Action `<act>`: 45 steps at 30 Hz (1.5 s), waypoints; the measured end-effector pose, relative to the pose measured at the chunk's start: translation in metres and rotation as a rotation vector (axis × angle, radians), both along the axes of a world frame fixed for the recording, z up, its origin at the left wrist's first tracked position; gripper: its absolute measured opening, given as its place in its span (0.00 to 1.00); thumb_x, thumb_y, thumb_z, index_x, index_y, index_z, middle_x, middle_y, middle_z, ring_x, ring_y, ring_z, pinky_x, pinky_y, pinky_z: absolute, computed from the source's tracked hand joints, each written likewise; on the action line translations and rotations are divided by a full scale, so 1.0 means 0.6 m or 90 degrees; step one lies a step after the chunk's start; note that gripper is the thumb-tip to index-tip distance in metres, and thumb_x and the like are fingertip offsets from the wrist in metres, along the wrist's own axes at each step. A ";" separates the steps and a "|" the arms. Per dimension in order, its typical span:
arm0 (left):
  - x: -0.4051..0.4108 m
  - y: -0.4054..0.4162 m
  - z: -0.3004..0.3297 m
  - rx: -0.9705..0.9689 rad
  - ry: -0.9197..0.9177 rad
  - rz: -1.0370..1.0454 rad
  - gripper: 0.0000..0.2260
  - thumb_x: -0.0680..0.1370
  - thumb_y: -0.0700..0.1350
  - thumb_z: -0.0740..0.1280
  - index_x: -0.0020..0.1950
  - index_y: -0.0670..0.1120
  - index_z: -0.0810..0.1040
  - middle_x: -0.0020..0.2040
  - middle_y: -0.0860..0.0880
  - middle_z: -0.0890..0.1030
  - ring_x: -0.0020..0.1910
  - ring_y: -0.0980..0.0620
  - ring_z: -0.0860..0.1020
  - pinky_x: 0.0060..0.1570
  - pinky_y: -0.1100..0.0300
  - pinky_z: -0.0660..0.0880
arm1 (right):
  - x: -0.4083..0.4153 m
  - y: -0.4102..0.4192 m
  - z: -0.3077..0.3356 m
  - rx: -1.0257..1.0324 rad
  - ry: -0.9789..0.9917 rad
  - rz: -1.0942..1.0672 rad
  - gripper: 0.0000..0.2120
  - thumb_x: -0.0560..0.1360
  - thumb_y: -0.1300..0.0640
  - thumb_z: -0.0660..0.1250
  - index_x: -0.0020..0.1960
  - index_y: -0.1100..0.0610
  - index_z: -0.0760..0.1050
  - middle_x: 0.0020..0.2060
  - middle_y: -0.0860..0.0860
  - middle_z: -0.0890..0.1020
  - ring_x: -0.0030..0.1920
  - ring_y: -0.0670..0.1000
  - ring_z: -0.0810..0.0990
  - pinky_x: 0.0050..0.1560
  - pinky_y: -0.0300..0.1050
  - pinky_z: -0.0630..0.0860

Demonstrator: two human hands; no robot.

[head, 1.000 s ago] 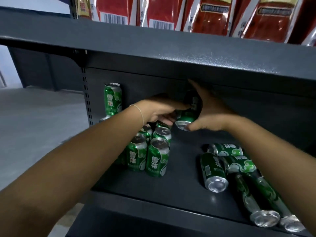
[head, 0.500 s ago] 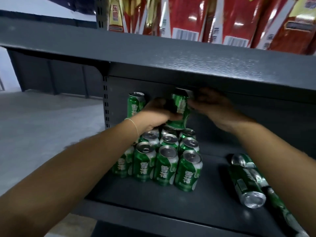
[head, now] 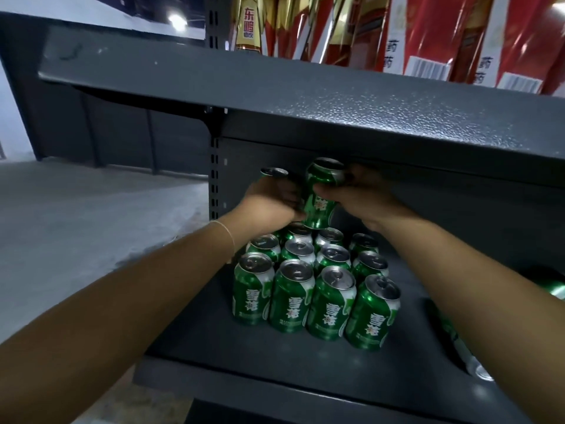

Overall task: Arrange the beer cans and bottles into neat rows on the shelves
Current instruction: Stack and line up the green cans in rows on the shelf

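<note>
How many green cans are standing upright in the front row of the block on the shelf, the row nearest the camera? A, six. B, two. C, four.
C: the front row of green cans on the shelf shows four upright cans side by side, below the can that both hands hold.

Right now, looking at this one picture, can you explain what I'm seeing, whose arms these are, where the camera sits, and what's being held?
The camera is worn on a person's head, looking forward and down, so the two arms are the wearer's own. The left hand and right hand together hold one green can upright above a block of standing green cans on a dark metal shelf. Another raised can shows behind the left hand. At the right edge, more cans lie on their sides. Red packages stand on the shelf above.
</note>
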State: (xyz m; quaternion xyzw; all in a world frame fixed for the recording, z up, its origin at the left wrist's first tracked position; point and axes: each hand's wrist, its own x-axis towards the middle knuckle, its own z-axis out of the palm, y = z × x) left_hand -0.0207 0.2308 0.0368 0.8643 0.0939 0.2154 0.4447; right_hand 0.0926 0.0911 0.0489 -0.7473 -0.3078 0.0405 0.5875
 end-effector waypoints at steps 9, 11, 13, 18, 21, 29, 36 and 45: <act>-0.021 0.038 -0.042 0.239 0.092 0.045 0.11 0.76 0.34 0.59 0.45 0.39 0.82 0.46 0.46 0.81 0.44 0.52 0.74 0.41 0.67 0.71 | 0.018 0.041 -0.040 -0.049 -0.026 -0.041 0.21 0.72 0.56 0.76 0.62 0.53 0.74 0.53 0.47 0.79 0.55 0.48 0.78 0.54 0.43 0.73; -0.017 0.039 -0.054 0.215 0.081 0.026 0.13 0.75 0.31 0.58 0.34 0.41 0.76 0.40 0.41 0.79 0.39 0.51 0.69 0.37 0.66 0.66 | 0.022 0.044 -0.047 -0.051 -0.032 -0.049 0.18 0.72 0.56 0.76 0.59 0.52 0.75 0.53 0.47 0.80 0.56 0.49 0.80 0.55 0.44 0.75; -0.014 0.035 -0.060 0.214 0.047 0.020 0.14 0.74 0.31 0.58 0.34 0.43 0.78 0.38 0.45 0.80 0.38 0.50 0.73 0.42 0.65 0.68 | 0.025 0.049 -0.052 -0.063 -0.031 -0.060 0.20 0.70 0.54 0.77 0.59 0.55 0.76 0.53 0.49 0.82 0.55 0.51 0.81 0.58 0.49 0.78; -0.010 0.027 -0.064 0.210 0.063 -0.011 0.12 0.75 0.33 0.59 0.48 0.41 0.81 0.47 0.46 0.79 0.48 0.50 0.74 0.56 0.60 0.72 | 0.027 0.051 -0.058 -0.091 -0.032 -0.064 0.28 0.66 0.48 0.78 0.63 0.54 0.75 0.56 0.50 0.82 0.56 0.52 0.81 0.60 0.56 0.78; -0.006 0.024 -0.068 0.211 0.072 -0.010 0.09 0.73 0.33 0.59 0.41 0.42 0.76 0.42 0.46 0.75 0.43 0.51 0.69 0.49 0.57 0.73 | 0.024 0.049 -0.059 -0.108 -0.062 -0.070 0.37 0.62 0.40 0.77 0.66 0.52 0.72 0.59 0.49 0.81 0.58 0.52 0.80 0.61 0.55 0.78; -0.008 0.020 -0.067 0.222 0.082 -0.029 0.09 0.72 0.33 0.59 0.41 0.48 0.71 0.41 0.48 0.72 0.42 0.53 0.68 0.44 0.59 0.68 | 0.021 0.041 -0.064 -0.136 -0.113 -0.070 0.36 0.66 0.38 0.75 0.69 0.52 0.71 0.62 0.48 0.79 0.61 0.51 0.78 0.62 0.55 0.76; -0.013 0.000 -0.058 0.228 0.048 -0.012 0.10 0.74 0.33 0.59 0.45 0.37 0.80 0.46 0.42 0.81 0.46 0.50 0.75 0.51 0.59 0.74 | 0.013 0.031 -0.060 -0.142 -0.126 -0.072 0.34 0.71 0.43 0.73 0.72 0.54 0.67 0.64 0.49 0.76 0.61 0.49 0.76 0.62 0.49 0.75; 0.026 -0.103 -0.018 0.199 -0.031 -0.016 0.19 0.71 0.44 0.58 0.54 0.37 0.81 0.54 0.41 0.83 0.55 0.43 0.80 0.57 0.56 0.76 | 0.040 -0.091 -0.036 -0.038 -0.088 -0.188 0.21 0.76 0.61 0.70 0.67 0.64 0.71 0.53 0.56 0.77 0.51 0.48 0.76 0.42 0.27 0.72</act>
